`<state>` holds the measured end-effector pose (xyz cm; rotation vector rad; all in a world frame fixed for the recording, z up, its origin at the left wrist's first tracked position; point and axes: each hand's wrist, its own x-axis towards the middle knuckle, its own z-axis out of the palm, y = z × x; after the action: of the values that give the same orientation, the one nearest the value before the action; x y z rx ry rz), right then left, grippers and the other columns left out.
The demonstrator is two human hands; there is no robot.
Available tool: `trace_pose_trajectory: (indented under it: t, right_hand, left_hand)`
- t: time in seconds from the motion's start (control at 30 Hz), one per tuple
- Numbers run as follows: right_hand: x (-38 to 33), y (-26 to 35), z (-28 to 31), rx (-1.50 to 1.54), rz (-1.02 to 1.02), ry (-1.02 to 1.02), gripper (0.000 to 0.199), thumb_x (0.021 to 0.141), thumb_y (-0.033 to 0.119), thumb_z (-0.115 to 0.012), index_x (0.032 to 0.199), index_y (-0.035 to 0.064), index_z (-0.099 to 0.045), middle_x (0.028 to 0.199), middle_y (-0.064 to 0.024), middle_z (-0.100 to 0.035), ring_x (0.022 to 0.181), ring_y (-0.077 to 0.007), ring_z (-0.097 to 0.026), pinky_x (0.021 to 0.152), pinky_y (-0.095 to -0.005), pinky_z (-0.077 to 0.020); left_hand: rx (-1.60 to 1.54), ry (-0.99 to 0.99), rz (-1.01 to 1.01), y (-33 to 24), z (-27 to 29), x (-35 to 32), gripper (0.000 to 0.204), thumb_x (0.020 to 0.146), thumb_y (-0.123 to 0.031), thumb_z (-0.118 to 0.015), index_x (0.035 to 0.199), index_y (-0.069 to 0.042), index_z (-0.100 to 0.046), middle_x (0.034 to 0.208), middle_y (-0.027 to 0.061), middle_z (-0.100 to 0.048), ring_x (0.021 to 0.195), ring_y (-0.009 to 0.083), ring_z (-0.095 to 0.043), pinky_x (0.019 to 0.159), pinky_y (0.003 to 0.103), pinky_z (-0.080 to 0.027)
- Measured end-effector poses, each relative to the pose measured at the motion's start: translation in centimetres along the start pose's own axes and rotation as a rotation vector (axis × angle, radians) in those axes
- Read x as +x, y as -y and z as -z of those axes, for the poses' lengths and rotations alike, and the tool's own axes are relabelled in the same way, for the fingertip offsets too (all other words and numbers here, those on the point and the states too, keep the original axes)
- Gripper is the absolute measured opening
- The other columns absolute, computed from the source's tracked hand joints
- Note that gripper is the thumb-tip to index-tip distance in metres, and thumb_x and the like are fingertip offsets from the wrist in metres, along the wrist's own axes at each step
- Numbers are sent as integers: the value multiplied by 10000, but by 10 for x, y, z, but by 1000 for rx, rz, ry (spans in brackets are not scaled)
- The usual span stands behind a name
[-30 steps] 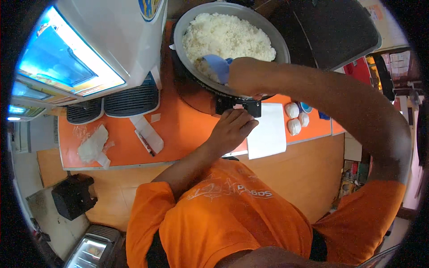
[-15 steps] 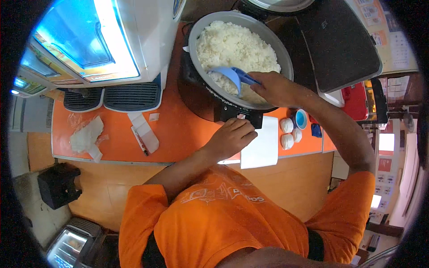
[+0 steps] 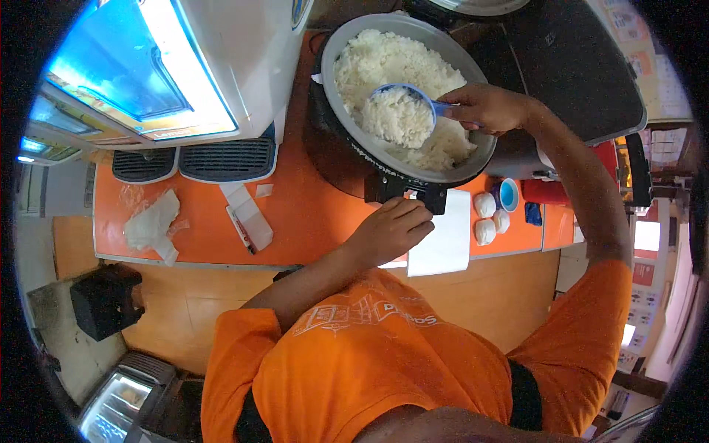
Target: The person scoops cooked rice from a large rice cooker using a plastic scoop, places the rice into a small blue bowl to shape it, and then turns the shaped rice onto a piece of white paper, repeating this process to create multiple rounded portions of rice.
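A large dark rice cooker [image 3: 323, 144] with a grey inner pot stands on the orange counter, full of cooked white rice [image 3: 395, 55]. My right hand [image 3: 493, 108] is closed round the handle of a blue scoop [image 3: 441, 109]. The scoop is tilted over the near part of the pot, and its bowl is heaped with rice. My left hand [image 3: 396, 230] grips the black handle [image 3: 427, 198] on the cooker's near side; its fingertips are partly hidden.
White wrapped balls [image 3: 484, 232] and a blue-lined cup [image 3: 507, 195] sit right of a white sheet [image 3: 441, 244]. A lit drink dispenser [image 3: 244, 66] rises at the left. Crumpled plastic [image 3: 151, 227] and a pen [image 3: 240, 230] lie on the counter [image 3: 314, 240]. A dark lid [image 3: 583, 66] stands at the right.
My right hand has lifted and turned the scoop; its bowl, face down in the rice before, now faces up with rice in it. My left hand stays at the handle.
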<state>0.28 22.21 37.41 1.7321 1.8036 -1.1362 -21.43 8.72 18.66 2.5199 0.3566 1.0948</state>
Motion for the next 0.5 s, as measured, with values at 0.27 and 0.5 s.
trace_pose_trajectory:
  t: [0.27,0.5]
  right_hand:
    - [21,13,-7,-196,91,50,457,1000,337,-506,1354,49,-533,717,-20,-571,605,-119,-512,583,-327,-466]
    - [27,-33,16,-484,617,-95,491,941,323,-618,1321,17,-556,879,-90,-682,719,-170,-578,707,-343,-494]
  left_hand:
    - [-61,-113,-23,0,0,0,180,765,-139,-611,928,-62,-611,964,39,-527,995,198,-541,863,360,-441]
    - [-72,-16,-2,1,-6,2,218,787,-147,-645,994,-97,-691,1059,41,-623,1062,221,-574,902,391,-438]
